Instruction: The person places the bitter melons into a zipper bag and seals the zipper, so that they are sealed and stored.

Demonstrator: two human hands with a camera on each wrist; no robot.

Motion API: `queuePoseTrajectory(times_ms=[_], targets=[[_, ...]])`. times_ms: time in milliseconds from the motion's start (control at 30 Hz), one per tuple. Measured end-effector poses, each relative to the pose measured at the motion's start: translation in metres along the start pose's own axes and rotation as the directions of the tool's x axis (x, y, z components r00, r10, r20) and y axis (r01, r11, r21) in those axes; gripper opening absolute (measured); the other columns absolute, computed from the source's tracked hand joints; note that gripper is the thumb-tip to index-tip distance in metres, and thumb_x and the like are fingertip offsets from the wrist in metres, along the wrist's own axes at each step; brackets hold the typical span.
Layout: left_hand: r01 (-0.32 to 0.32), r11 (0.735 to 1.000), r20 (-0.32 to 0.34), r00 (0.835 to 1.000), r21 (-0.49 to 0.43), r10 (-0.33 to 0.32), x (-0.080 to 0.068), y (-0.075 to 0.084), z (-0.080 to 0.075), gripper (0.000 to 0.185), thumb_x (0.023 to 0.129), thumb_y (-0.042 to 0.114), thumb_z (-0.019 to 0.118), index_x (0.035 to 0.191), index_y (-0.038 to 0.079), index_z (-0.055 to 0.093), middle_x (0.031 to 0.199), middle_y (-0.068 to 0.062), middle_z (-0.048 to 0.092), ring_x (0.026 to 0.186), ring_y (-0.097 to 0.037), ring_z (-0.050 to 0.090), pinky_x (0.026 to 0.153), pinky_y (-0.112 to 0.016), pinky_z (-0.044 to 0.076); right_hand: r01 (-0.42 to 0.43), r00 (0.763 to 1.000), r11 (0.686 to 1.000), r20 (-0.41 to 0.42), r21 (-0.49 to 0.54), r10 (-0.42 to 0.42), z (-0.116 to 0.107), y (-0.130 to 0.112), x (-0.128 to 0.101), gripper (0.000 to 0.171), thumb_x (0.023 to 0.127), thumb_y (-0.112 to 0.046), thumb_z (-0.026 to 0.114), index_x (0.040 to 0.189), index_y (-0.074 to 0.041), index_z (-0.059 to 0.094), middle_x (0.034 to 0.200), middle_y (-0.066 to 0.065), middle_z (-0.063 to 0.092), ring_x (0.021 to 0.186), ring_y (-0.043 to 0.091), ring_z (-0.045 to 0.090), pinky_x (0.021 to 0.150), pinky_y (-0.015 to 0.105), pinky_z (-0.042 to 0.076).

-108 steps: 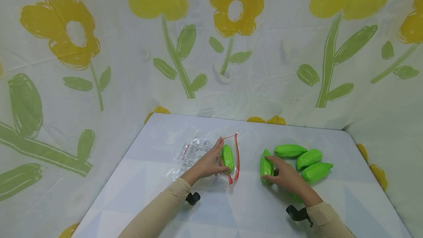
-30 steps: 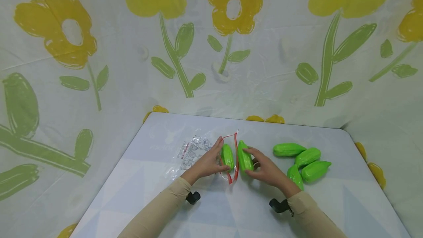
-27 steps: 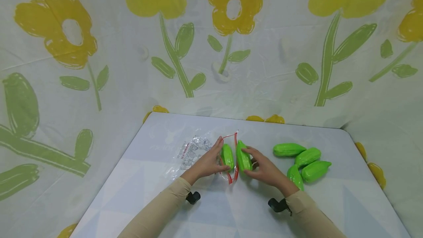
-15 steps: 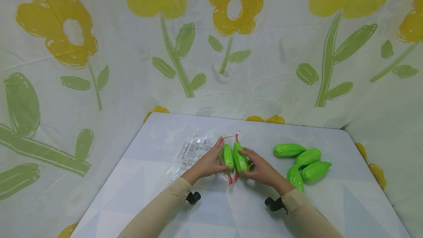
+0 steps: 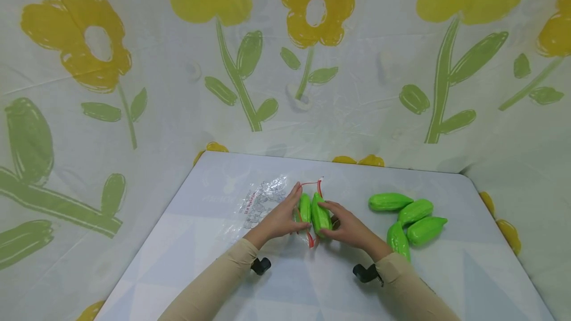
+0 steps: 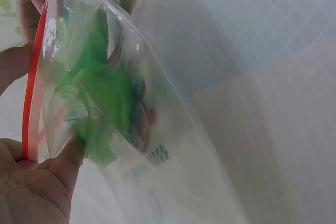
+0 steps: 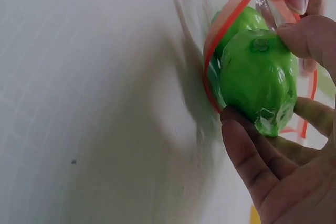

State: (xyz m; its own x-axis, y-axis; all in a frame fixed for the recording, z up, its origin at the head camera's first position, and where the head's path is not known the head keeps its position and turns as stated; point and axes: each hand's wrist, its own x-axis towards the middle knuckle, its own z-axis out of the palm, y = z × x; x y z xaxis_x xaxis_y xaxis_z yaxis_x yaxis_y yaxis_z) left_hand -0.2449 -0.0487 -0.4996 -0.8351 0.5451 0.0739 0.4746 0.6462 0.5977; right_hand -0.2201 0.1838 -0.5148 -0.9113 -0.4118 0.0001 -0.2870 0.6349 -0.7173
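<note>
A glossy green toy fruit (image 5: 320, 214), ridged and oval, sits between the right hand's (image 5: 348, 227) thumb and fingers, halfway through the red-rimmed mouth of a clear plastic bag (image 5: 267, 202). The left hand's (image 5: 278, 219) fingers pinch that rim apart; a second green fruit (image 5: 305, 207) lies inside, just past them.

Two beige-sleeved arms reaching forward, hands meeting at the middle.

The left hand (image 5: 280, 218) lies with its fingers stretched forward and its thumb (image 6: 67, 157) pinching against them; the forearm runs back to the lower left. The right hand (image 5: 345, 225) has its fingers (image 7: 247, 163) and thumb curled in a grip, palm turned toward the left hand, almost touching it. A black wrist-mounted device (image 5: 366, 272) sits under each wrist.
</note>
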Motion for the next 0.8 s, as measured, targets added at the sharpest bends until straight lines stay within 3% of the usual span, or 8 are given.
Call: queuePoseTrajectory(times_ms=[367,800], targets=[[-0.011,1.000,-0.003,1.000,0.021,0.011,-0.0009,0.0031,-0.0022,0.106,0.076,0.048,0.071,0.150,0.007,0.007,0.157,-0.003,-0.002,0.141,-0.019,0.011,0.110,-0.039,0.026,-0.091,0.996,0.996,-0.011,0.017,0.091,0.0055,-0.0020,0.0050,0.082,0.075,-0.050,0.072,0.143,-0.025,0.034,0.132,-0.001,0.047,0.087,0.011,0.054,0.073,0.028,0.049],[-0.034,0.999,-0.004,0.999,0.009,0.034,-0.0017,0.0044,-0.0035,0.105,0.076,0.045,0.073,0.150,0.009,0.006,0.157,-0.003,-0.003,0.141,-0.022,0.015,0.109,-0.040,0.027,-0.073,0.997,0.997,0.001,0.024,0.073,0.0091,0.0013,0.0066,0.080,0.073,-0.050,0.073,0.141,-0.026,0.038,0.113,0.000,0.056,0.081,0.010,0.056,0.068,0.027,0.049]])
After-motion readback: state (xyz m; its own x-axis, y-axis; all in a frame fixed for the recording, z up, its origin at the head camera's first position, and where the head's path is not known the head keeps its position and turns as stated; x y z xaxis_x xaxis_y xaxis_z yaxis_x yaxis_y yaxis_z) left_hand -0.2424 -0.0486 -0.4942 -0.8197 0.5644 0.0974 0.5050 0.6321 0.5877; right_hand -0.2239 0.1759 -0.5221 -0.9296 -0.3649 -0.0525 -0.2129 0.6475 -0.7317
